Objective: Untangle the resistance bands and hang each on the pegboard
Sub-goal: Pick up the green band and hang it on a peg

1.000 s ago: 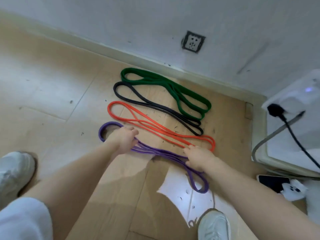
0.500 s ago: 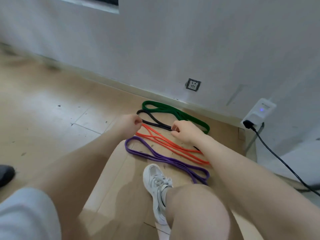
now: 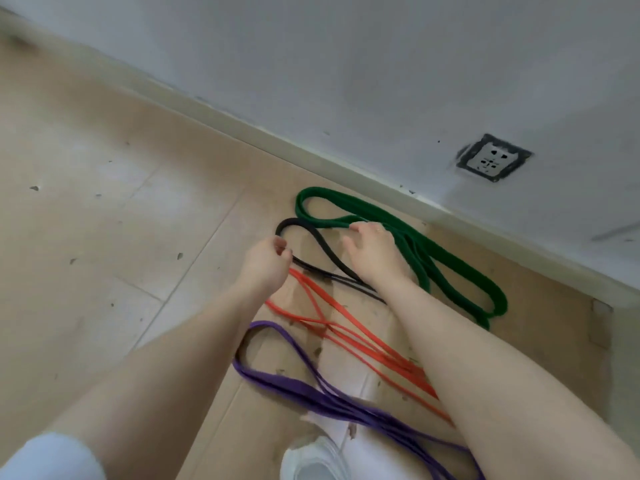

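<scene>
- Four resistance bands laid out side by side on the floor, each a long flattened loop, apparently separated so that each can be lifted alone.
- Green band nearest the skirting board; then black band, orange band and purple band, each farther from that board.
- Orange strands crossing over themselves midway; likely not fully untangled.
- Left hand curled, pinching the black band at the near side of its rounded end, probably to lift or straighten that loop.
- Right hand reaching over the black band's middle, fingertips curled on the green band's nearer strand; grasping rather than released, though how firmly cannot be told.
- Pegboard nowhere in view, so hanging judged not yet begun.
- Wall socket above the skirting board, well apart from the bands.
- White shoe farthest from the skirting board, just beside the purple band.
</scene>
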Tool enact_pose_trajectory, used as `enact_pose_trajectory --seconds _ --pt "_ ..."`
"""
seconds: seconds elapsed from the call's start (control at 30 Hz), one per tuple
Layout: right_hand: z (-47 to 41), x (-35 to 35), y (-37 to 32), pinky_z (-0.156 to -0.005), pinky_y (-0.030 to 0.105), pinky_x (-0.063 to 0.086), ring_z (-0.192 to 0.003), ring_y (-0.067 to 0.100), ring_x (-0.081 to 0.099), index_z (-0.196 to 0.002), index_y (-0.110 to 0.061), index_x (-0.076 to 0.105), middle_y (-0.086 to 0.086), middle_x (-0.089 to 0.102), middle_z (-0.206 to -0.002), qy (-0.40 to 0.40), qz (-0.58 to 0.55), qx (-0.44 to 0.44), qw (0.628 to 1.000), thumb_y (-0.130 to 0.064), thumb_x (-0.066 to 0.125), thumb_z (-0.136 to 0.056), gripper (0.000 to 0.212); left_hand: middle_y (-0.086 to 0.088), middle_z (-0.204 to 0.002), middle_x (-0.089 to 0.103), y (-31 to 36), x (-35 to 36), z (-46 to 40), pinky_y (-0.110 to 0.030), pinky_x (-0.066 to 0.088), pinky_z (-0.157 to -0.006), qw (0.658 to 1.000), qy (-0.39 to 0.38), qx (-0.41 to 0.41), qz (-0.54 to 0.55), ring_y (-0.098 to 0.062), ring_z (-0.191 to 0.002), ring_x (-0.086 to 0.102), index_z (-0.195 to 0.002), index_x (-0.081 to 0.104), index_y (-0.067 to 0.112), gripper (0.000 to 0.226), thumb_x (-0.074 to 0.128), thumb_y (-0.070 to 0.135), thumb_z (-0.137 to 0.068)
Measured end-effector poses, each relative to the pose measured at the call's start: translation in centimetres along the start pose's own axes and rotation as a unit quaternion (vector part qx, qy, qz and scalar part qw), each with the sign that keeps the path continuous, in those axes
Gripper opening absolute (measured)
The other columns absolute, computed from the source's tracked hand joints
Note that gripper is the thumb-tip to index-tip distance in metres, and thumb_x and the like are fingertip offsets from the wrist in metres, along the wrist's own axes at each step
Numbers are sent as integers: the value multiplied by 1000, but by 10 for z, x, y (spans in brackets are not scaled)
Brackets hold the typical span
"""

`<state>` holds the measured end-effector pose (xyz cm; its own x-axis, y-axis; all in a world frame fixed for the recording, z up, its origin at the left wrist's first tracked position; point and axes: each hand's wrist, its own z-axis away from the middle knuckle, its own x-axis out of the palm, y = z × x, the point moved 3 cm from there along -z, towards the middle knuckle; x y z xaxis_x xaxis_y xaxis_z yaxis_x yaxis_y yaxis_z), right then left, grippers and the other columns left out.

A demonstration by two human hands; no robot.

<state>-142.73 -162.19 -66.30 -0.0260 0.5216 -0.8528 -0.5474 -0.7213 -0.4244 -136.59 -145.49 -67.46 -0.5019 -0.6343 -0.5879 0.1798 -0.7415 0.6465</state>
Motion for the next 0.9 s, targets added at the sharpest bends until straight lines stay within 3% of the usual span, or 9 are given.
enact_pose_trajectory --seconds 0.17,0.3,0.37,0.47,0.57,0.7,0.8,0.9 --pt "-99 28 -9 -113 43 26 -137 29 27 -145 -19 30 10 30 -151 -24 57 -68 996 -28 35 -100 46 -10 -132 54 4 20 -75 -24 37 -87 999 -28 -19 -12 -25 -118 52 -134 44 12 39 44 17 -95" --pt "-162 64 -15 -114 43 21 -137 31 27 -147 -19 21 11 29 -151 -18 125 -102 987 -14 35 -99 51 -6 -138 49 -5 29 -114 -29 36 -100 999 -23 -11 -32 -23 -123 49 -137 41 13 43 45 19 -95" --pt "-174 78 -16 -104 43 32 -127 32 39 -143 -16 28 14 40 -142 -33 168 -109 979 -7 39 -94 50 -2 -136 50 -12 27 -127 -24 36 -94 999 -12 -12 -38 -18 -118 51 -136 42 15 41 45 20 -96" --pt "-172 73 -23 -75 39 43 -105 30 52 -130 -12 38 14 51 -122 -31 194 -134 971 -3 45 -90 41 0 -131 53 -13 18 -128 -20 36 -85 1000 4 -3 -22 -10 -102 51 -134 45 15 39 45 21 -96" --pt "-145 31 -37 -60 35 35 -94 28 52 -119 -10 41 12 52 -113 0 176 -149 973 -3 45 -90 30 -1 -132 53 -2 10 -111 -27 43 -92 998 -11 -5 55 -11 -104 52 -135 44 16 40 48 21 -95" --pt "-80 -58 -62 -68 34 41 -98 25 51 -122 -13 41 8 50 -114 -10 115 -81 990 -16 46 -92 31 3 -138 47 42 -10 -64 -34 40 -103 984 -79 45 154 -14 -120 49 -134 42 19 51 60 31 -88" --pt "-29 -128 -97 -70 32 38 -97 20 47 -118 -14 43 -1 46 -100 -4 126 -63 990 -23 51 -91 29 6 -139 45 84 -47 -17 -28 35 -104 970 -118 106 182 -12 -127 43 -116 45 22 41 67 30 -83" --pt "21 -199 -132 -76 32 38 -106 20 45 -114 -15 46 1 53 -105 16 111 -45 993 -20 55 -89 27 7 -144 42 137 -99 32 -25 30 -103 961 -143 161 174 -10 -130 39 -97 42 19 31 68 25 -82"
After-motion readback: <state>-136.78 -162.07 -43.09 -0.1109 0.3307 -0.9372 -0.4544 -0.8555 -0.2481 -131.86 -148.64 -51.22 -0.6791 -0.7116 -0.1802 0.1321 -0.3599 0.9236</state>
